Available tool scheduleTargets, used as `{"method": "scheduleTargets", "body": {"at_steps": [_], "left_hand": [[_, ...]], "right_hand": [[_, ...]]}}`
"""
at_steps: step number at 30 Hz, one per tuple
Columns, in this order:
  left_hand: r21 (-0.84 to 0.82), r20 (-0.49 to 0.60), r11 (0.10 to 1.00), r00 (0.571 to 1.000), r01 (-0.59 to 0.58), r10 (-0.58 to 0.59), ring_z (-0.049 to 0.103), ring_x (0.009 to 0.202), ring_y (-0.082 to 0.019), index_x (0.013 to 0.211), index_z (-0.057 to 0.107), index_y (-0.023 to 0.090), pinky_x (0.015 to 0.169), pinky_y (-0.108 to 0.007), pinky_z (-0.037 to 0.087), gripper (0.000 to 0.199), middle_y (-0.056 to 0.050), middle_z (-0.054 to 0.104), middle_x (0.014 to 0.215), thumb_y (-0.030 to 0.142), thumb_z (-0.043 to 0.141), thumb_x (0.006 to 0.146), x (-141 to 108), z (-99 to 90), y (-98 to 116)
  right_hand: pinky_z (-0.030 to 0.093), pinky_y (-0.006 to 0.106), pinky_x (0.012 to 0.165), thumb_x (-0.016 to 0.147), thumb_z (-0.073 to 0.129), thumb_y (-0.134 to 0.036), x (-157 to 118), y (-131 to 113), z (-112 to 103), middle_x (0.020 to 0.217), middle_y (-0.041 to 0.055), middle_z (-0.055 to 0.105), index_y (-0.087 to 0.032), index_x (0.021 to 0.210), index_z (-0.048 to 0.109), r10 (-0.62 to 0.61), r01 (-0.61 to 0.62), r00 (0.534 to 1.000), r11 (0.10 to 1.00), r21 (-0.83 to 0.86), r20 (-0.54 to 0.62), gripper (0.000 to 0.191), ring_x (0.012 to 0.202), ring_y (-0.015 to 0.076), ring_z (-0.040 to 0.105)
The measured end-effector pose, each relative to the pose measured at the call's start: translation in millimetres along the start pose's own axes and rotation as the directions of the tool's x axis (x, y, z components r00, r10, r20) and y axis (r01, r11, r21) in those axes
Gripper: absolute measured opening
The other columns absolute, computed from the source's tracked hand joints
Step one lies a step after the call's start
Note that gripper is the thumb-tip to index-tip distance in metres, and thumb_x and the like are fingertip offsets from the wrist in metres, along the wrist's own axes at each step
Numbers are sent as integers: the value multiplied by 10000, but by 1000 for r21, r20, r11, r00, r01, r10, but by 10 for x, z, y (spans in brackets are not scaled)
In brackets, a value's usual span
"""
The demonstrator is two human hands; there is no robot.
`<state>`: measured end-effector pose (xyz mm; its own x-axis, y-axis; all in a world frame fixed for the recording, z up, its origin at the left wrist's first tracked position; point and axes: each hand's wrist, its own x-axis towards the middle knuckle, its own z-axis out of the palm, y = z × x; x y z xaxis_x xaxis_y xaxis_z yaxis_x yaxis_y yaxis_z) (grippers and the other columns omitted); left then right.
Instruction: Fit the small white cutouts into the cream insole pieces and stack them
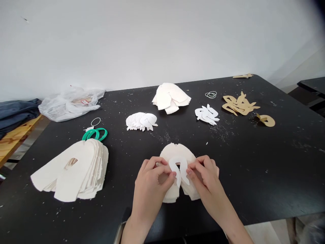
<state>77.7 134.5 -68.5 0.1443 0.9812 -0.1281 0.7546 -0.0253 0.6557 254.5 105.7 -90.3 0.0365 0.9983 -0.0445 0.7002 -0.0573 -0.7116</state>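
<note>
Your left hand point(149, 193) and right hand point(207, 179) pinch the white U-shaped cutout point(173, 165).
Both press inward against the cream sheet point(177, 150) beneath, keeping the cutout from shifting.

The left hand point(149, 193) and right hand point(205, 179) cover much of the white U-shaped cutout point(179, 169) and the pale fabric piece point(175, 152) beneath it. The bottom edge cuts off both forearms point(133, 232). A stack of cut pieces point(73, 169) hides the blades of the green-handled scissors point(94, 134). The plastic bag's point(71, 105) contents are too creased to tell, and a blurred shape point(309, 230) at lower right cannot be made out.
</note>
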Motion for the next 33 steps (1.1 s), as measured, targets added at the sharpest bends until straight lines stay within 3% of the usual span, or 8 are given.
{"method": "scheduleTargets", "body": {"at_steps": [5,33], "left_hand": [[18,-12,1000,1000,-14,14,539,971,-219,727,719,310,827,-390,463,186,34,632,1075,305,609,878,8,10,-9],[91,-81,994,994,-64,71,560,926,-217,638,622,234,817,-385,471,200,8,649,1031,283,652,829,-4,30,34]], "right_hand": [[396,489,911,1013,402,-387,8,18,-23,971,43,525,-261,858,594,-12,11,999,1000,19,35,277,970,242,500],[424,461,872,997,440,-336,9,26,12,971,55,547,-248,873,564,-113,111,993,992,-54,-38,196,946,244,517]]}}
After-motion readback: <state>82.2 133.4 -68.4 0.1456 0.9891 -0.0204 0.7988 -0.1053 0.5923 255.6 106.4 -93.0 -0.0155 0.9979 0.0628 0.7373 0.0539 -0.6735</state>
